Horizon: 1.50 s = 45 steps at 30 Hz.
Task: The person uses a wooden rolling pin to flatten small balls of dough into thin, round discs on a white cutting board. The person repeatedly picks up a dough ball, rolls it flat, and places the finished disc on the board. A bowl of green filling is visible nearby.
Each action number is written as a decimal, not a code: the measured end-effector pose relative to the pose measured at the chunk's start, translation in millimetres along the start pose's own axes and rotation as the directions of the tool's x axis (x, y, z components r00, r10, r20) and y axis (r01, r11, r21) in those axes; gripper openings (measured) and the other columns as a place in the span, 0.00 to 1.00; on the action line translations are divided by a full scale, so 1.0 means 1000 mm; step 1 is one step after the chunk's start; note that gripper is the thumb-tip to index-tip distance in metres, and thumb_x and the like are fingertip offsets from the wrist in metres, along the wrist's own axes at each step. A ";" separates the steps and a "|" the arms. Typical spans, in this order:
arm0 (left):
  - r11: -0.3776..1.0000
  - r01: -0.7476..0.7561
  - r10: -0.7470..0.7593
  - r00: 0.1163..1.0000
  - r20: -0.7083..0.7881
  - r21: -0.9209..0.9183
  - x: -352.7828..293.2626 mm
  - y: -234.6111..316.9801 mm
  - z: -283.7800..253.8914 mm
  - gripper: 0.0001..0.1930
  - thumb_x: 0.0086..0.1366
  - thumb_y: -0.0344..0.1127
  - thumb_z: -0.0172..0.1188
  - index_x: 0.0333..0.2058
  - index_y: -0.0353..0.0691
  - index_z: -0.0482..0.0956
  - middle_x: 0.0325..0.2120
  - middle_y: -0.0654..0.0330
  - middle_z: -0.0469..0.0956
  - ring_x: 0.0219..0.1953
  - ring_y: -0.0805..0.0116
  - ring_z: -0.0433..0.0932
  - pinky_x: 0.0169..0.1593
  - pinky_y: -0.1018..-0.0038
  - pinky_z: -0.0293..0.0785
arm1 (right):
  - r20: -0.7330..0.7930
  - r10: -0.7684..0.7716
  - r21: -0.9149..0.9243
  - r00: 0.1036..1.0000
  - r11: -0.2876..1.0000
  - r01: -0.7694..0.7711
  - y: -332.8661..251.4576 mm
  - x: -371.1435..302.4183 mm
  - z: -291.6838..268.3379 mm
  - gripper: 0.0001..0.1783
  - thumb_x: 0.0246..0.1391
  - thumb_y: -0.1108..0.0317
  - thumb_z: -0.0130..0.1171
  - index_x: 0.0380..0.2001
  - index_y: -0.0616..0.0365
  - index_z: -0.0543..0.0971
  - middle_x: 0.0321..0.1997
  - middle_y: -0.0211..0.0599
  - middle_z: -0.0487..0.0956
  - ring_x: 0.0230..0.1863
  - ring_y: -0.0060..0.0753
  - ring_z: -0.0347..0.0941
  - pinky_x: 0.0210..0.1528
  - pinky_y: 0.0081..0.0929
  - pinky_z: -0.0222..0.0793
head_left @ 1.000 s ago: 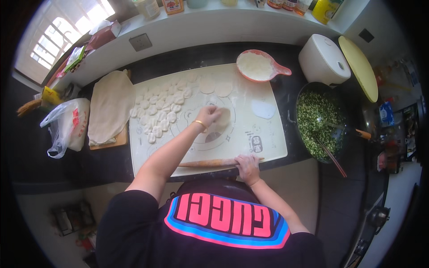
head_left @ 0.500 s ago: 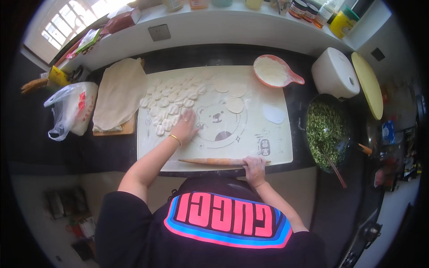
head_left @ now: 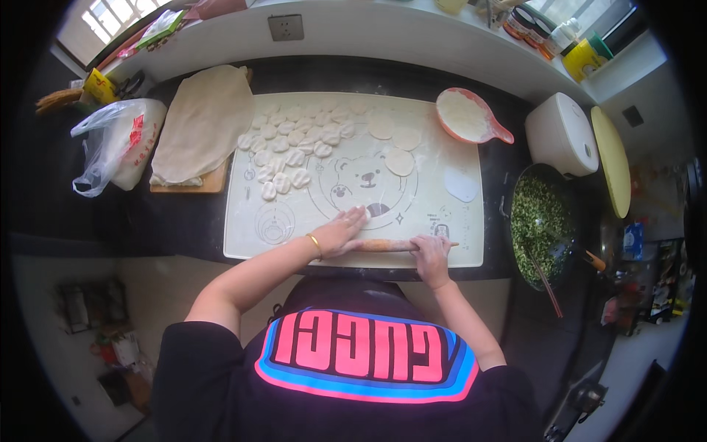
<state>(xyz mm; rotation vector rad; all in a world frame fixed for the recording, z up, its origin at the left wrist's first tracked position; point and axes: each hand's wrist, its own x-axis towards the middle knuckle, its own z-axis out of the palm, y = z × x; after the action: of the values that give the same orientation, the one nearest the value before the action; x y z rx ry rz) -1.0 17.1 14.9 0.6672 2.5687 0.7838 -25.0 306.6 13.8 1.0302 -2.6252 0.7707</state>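
My right hand [head_left: 431,259] is wrapped round the right part of a wooden rolling pin [head_left: 387,245], which lies along the near edge of a pale floured mat [head_left: 294,228]. My left hand [head_left: 340,231] lies with its fingers stretched out, just beyond the pin's left end, which it covers. By its fingertips is a small whitish bit, perhaps dough, mostly hidden. Several small flattened dough pieces [head_left: 294,138] cover the mat's far left. Toward the far right lie rolled round wrappers [head_left: 400,162].
A sheet of dough [head_left: 206,125] rests on a wooden board [head_left: 210,182], beside a plastic bag [head_left: 121,144]. Right of these stand a red-rimmed bowl of flour [head_left: 462,114], a white scraper [head_left: 460,184], a white appliance [head_left: 561,132], and a pan of chopped green filling [head_left: 541,214] with chopsticks [head_left: 546,283].
My left hand has moved right and nearer, from the dough pieces to the rolling pin's left end. My right hand stays on the pin. The whole view has shifted slightly.
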 end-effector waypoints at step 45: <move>0.937 0.320 -0.342 0.924 -0.169 -0.141 0.064 -0.002 -0.018 0.11 0.53 0.34 0.58 0.37 0.40 0.76 0.36 0.53 0.72 0.43 0.53 0.71 0.46 0.65 0.69 | 0.300 0.090 -0.123 0.950 0.991 -0.055 -0.001 0.033 0.009 0.20 0.41 0.64 0.64 0.40 0.51 0.71 0.61 0.36 0.64 0.62 0.35 0.58 0.62 0.48 0.45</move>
<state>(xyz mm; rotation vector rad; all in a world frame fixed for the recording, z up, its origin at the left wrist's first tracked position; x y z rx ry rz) -62.2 42.7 14.5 0.1172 2.6811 0.9004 -48.6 282.4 19.4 1.1036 -2.9418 0.5021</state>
